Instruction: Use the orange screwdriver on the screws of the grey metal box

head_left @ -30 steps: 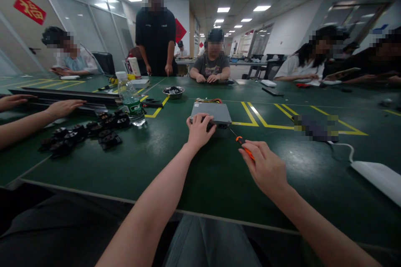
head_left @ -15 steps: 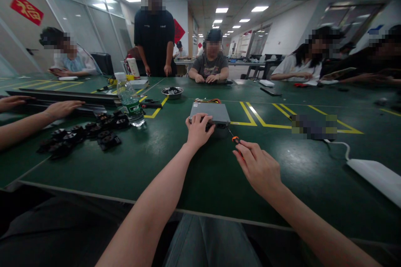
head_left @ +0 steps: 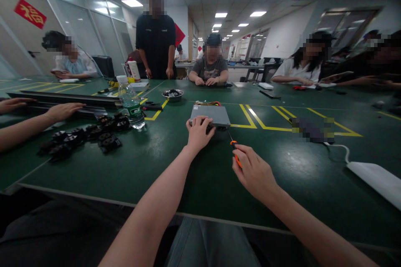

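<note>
A flat grey metal box (head_left: 210, 115) lies on the green table (head_left: 175, 167), with coloured wires at its far edge. My left hand (head_left: 199, 133) grips the box's near left corner, fingers curled over the edge. My right hand (head_left: 253, 172) is closed around an orange-handled screwdriver (head_left: 234, 153); its thin shaft points up toward the box's near right corner. The tip sits close to the box front, and I cannot tell if it touches.
A water bottle (head_left: 130, 102) and a pile of small black fans (head_left: 87, 133) lie to the left, by a neighbour's arms (head_left: 37, 119). A metal bowl (head_left: 172, 94) sits farther back. A white device with cable (head_left: 374, 178) is at the right. Several people sit around.
My right hand with the screwdriver has shifted slightly left and toward the box. My left hand stays on the box.
</note>
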Tool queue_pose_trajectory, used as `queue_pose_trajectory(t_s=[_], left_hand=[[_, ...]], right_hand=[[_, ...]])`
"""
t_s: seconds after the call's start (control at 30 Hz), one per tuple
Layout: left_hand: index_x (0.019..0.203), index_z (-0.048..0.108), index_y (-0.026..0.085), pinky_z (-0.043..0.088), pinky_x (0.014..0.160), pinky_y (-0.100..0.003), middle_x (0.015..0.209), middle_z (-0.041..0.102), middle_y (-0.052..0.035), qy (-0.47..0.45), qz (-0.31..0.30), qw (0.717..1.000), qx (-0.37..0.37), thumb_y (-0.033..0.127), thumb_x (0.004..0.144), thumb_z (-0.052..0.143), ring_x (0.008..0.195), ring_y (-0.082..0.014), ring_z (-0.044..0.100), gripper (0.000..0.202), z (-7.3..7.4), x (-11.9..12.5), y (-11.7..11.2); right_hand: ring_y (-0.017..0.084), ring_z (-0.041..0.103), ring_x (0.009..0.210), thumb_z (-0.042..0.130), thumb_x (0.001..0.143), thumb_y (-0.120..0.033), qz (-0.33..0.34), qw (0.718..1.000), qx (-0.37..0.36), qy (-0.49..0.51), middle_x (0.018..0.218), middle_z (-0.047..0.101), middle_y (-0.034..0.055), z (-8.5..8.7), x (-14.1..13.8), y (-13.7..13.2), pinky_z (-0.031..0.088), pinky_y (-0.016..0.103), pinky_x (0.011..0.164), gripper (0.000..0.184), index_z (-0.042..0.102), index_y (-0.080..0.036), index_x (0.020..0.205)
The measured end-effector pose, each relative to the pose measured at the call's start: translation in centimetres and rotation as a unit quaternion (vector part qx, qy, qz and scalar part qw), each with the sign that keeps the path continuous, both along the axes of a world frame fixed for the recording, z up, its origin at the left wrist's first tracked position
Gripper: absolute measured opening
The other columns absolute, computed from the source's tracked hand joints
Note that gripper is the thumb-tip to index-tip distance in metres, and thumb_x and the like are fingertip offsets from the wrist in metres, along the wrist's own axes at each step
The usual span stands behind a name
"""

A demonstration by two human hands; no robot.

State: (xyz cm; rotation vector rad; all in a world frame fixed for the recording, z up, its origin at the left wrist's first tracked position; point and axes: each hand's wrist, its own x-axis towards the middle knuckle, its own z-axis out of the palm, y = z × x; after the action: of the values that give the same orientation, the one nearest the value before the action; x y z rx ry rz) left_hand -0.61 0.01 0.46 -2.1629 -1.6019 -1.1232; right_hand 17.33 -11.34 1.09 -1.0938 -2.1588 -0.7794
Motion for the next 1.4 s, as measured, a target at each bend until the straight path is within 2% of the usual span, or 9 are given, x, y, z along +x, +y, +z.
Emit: queue_pose_trajectory(t_s=[0.2, 0.4, 0.5, 0.67, 0.87, 0.93, 1.13, 1.27, 1.4], left_hand=[[0.109, 0.053, 0.030, 0.024, 0.096, -0.044, 0.117, 0.050, -0.0034, -0.004, -0.002, 1.000, 0.004, 0.037, 0.080, 0.056, 0.109, -0.0225, 0.043, 0.030, -0.21, 0.01, 0.14], [0.108, 0.053, 0.030, 0.024, 0.096, -0.044, 0.116, 0.050, -0.0037, -0.005, -0.002, 1.000, 0.001, 0.037, 0.080, 0.056, 0.109, -0.0224, 0.044, 0.030, -0.08, 0.03, 0.02], [0.108, 0.053, 0.029, 0.024, 0.096, -0.044, 0.116, 0.050, -0.0043, -0.004, -0.001, 1.000, -0.003, 0.037, 0.080, 0.055, 0.109, -0.0229, 0.044, 0.029, 0.00, 0.03, -0.06], [0.108, 0.053, 0.030, 0.024, 0.096, -0.044, 0.116, 0.051, -0.0039, -0.003, -0.002, 1.000, 0.003, 0.037, 0.080, 0.055, 0.109, -0.0227, 0.043, 0.029, -0.08, 0.01, 0.02], [0.109, 0.053, 0.030, 0.024, 0.096, -0.044, 0.116, 0.051, -0.0039, -0.001, 0.003, 1.000, 0.001, 0.037, 0.080, 0.055, 0.109, -0.0226, 0.044, 0.030, -0.06, 0.02, 0.01], [0.109, 0.053, 0.030, 0.024, 0.096, -0.044, 0.116, 0.051, -0.0043, 0.002, 0.006, 1.000, 0.001, 0.037, 0.080, 0.055, 0.109, -0.0229, 0.044, 0.030, -0.06, 0.03, 0.00], [0.109, 0.053, 0.030, 0.024, 0.096, -0.044, 0.116, 0.051, -0.0041, 0.001, 0.004, 1.000, 0.001, 0.037, 0.080, 0.056, 0.108, -0.0227, 0.044, 0.030, -0.14, 0.02, 0.06], [0.110, 0.053, 0.030, 0.025, 0.095, -0.044, 0.117, 0.050, -0.0044, 0.003, 0.007, 1.000, -0.005, 0.038, 0.080, 0.055, 0.109, -0.0232, 0.044, 0.031, -0.07, 0.05, 0.01], [0.110, 0.053, 0.030, 0.024, 0.096, -0.044, 0.117, 0.050, -0.0042, 0.000, 0.005, 1.000, -0.004, 0.037, 0.080, 0.056, 0.109, -0.0232, 0.044, 0.031, -0.08, 0.05, -0.01]], right_hand=[[0.010, 0.056, 0.068, 0.050, 0.085, -0.023, -0.032, 0.998, 0.044, 0.024, 0.091, 0.059, 0.0064, 0.39, 0.71, 0.21, 0.043, 0.019, 0.057, 0.013, 0.052, -0.016, 0.096], [0.014, 0.057, 0.077, 0.045, 0.084, -0.021, -0.006, 1.000, 0.005, 0.019, 0.105, 0.055, 0.0124, 0.03, 0.02, 0.07, 0.046, 0.025, 0.065, 0.016, 0.052, -0.014, 0.098], [0.013, 0.058, 0.076, 0.046, 0.085, -0.020, -0.003, 0.999, 0.028, 0.017, 0.099, 0.058, 0.0102, -0.02, 0.21, 0.23, 0.046, 0.023, 0.063, 0.017, 0.050, -0.014, 0.101], [0.010, 0.056, 0.066, 0.050, 0.085, -0.024, -0.044, 0.997, 0.054, 0.042, 0.088, 0.059, 0.0051, 0.48, 0.98, 0.33, 0.042, 0.020, 0.056, 0.014, 0.053, -0.017, 0.097], [0.015, 0.057, 0.081, 0.045, 0.085, -0.021, -0.019, 0.999, 0.019, 0.017, 0.106, 0.055, 0.0133, 0.17, 0.38, 0.20, 0.045, 0.025, 0.065, 0.017, 0.051, -0.013, 0.099], [0.014, 0.057, 0.079, 0.045, 0.085, -0.018, -0.011, 0.999, 0.031, 0.007, 0.101, 0.058, 0.0106, 0.13, 0.39, 0.22, 0.044, 0.023, 0.065, 0.017, 0.051, -0.014, 0.100], [0.010, 0.055, 0.065, 0.050, 0.085, -0.027, -0.058, 0.996, 0.054, 0.031, 0.089, 0.061, 0.0052, 0.53, 0.94, 0.21, 0.040, 0.021, 0.057, 0.016, 0.055, -0.017, 0.096], [0.015, 0.057, 0.079, 0.045, 0.085, -0.022, -0.023, 0.999, 0.028, 0.023, 0.106, 0.056, 0.0125, 0.21, 0.40, 0.17, 0.045, 0.026, 0.065, 0.020, 0.054, -0.014, 0.100], [0.014, 0.057, 0.077, 0.045, 0.085, -0.019, -0.010, 0.999, 0.033, 0.008, 0.098, 0.060, 0.0095, 0.17, 0.33, 0.21, 0.045, 0.025, 0.066, 0.018, 0.053, -0.015, 0.101]])
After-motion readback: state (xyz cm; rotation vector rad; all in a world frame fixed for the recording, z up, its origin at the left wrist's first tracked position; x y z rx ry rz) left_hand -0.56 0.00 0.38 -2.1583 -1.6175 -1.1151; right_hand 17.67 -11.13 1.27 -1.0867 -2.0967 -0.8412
